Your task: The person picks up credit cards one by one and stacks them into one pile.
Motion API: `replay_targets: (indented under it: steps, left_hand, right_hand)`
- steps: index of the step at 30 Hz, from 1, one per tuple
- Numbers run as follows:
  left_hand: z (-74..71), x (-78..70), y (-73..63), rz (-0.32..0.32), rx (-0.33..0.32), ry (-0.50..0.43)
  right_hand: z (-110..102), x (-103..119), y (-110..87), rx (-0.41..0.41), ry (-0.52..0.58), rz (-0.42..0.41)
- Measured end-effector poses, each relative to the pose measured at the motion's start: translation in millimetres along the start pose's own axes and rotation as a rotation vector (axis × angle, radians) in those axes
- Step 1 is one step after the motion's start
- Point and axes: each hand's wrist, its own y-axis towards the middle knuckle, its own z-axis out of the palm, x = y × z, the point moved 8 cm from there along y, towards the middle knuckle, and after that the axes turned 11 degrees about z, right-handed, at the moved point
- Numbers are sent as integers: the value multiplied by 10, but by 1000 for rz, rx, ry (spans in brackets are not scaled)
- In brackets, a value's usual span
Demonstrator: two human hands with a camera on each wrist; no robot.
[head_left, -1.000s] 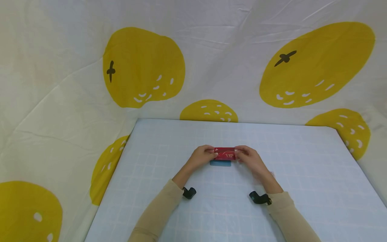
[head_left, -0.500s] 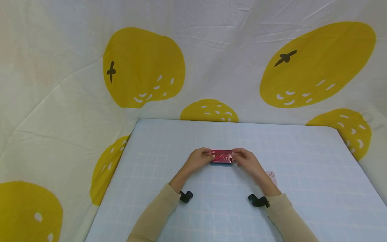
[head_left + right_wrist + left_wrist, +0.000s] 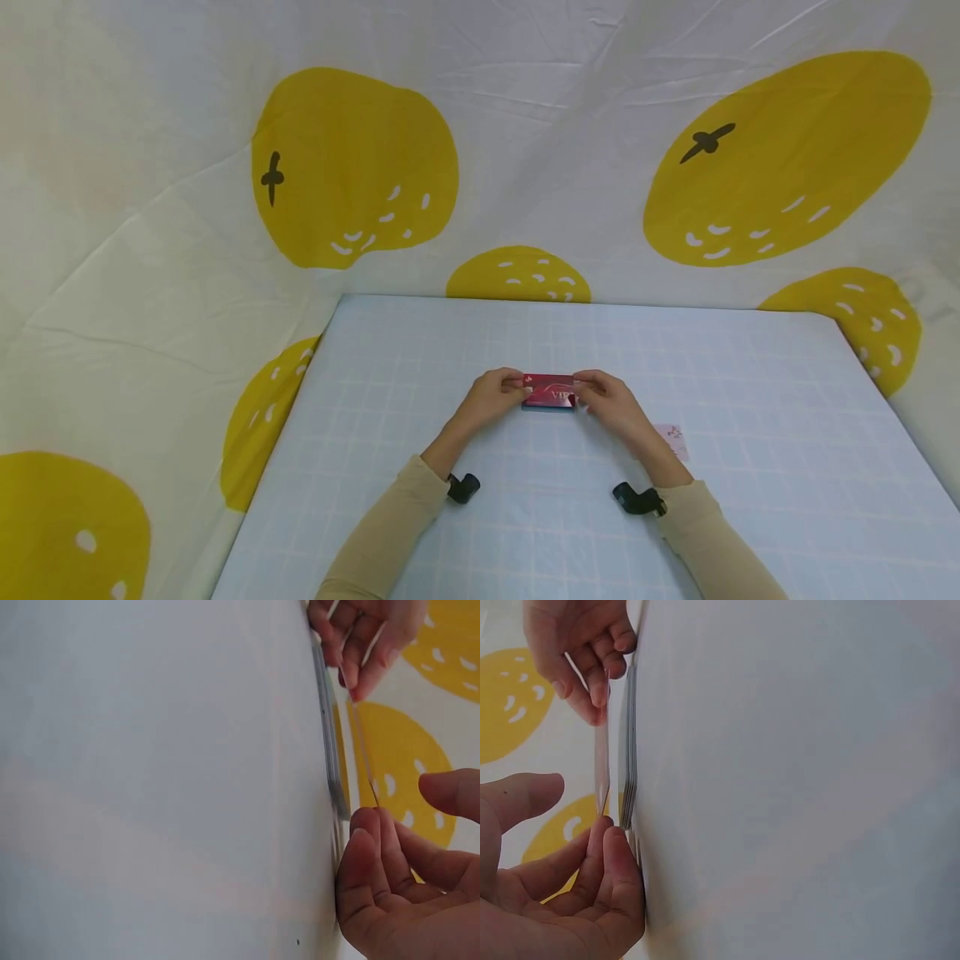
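Note:
A red card printed "VIP" (image 3: 549,390) is held level between both hands near the middle of the table. My left hand (image 3: 489,398) pinches its left end, and my right hand (image 3: 611,402) pinches the right end. Just beneath it lies a neat stack of cards (image 3: 628,750) on the table. In the left wrist view a narrow gap separates the held card (image 3: 602,754) from the stack. The right wrist view also has the card (image 3: 364,750) edge-on above the stack (image 3: 330,727). From the head, only a dark blue front edge of the stack is visible.
A pink patterned card (image 3: 677,440) lies on the table by the right forearm, which partly covers it. The pale checked tabletop (image 3: 420,350) ends at a white cloth backdrop (image 3: 525,167) with yellow fruit prints. Black wrist cameras (image 3: 637,500) sit on both wrists.
Both hands have brought the red card slightly left and toward the person, so it now covers most of the blue-edged stack. More of the pink card shows beside the right forearm.

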Motion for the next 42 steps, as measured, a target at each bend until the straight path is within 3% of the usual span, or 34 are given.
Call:
replay_targets:
  steps: [15,42]
  left_hand:
    - [-3,17,35,-11,-2,49]
    - [-6,21,113,14,14,84]
  right_hand:
    - [16,6,62,-7,-56,-31]
    - [39,14,113,-20,-115,-12]
